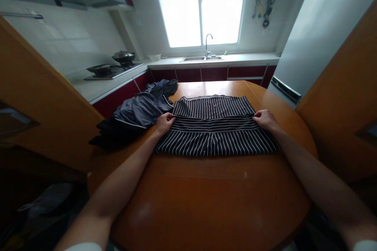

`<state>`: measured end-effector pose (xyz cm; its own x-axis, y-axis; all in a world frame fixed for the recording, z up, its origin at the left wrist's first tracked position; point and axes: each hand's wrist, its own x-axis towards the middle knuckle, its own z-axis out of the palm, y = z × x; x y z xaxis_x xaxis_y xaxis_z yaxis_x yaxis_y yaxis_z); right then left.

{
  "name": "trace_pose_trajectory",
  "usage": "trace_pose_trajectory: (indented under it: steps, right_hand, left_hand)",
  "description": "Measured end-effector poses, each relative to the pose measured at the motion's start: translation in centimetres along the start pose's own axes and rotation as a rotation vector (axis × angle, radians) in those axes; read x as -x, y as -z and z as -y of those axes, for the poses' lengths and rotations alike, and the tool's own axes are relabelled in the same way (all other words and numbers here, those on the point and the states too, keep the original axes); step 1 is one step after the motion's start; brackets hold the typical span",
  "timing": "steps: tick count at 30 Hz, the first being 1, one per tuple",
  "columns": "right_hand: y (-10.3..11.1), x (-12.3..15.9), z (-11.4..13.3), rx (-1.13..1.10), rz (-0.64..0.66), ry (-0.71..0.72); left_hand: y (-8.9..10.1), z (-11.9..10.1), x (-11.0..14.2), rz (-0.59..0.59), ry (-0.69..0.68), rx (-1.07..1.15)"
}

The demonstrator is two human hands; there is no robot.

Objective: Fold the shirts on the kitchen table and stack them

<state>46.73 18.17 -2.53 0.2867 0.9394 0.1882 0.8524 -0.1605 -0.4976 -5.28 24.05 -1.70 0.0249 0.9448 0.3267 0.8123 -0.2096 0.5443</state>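
A black garment with white stripes (218, 143) lies spread on the wooden table (206, 204), with a wide band of crosswise stripes running through its middle. At the left end of this band, my left hand (165, 123) pinches the cloth between thumb and fingers. My right hand (265, 120) grips the opposite end in a similar pinch. The cloth stretches between both hands. Just left of my left hand, a loose heap of dark grey and black clothes (138, 111) with white piping rests on the table.
Beyond the table runs a white counter with a sink (203, 59) and tap (207, 43) under the window. A gas hob (118, 71) with a pan and a lidded pot stands at left. A fridge (312, 27) rises at right, and wooden doors flank both sides.
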Motion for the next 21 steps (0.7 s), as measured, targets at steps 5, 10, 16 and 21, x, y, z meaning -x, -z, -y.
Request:
trace_pose_trajectory:
  steps: [5, 10, 16, 21]
  right_hand:
    - [-0.1, -0.4, 0.4, -0.069, -0.111, 0.027]
    - [0.1, 0.0, 1.5, 0.056, 0.014, 0.036]
    - [-0.1, 5.1, 7.4, 0.102, -0.122, 0.272]
    - [-4.6, 10.9, 12.5, 0.06, 0.166, 0.685]
  left_hand:
    - [-0.1, -0.2, 0.1, -0.039, 0.029, -0.047]
    - [0.5, -1.8, 0.9, 0.028, 0.019, -0.186]
    - [-0.5, -9.6, 6.6, 0.14, -0.467, -0.24]
    - [-4.2, -13.3, 11.4, 0.401, -0.583, -0.258]
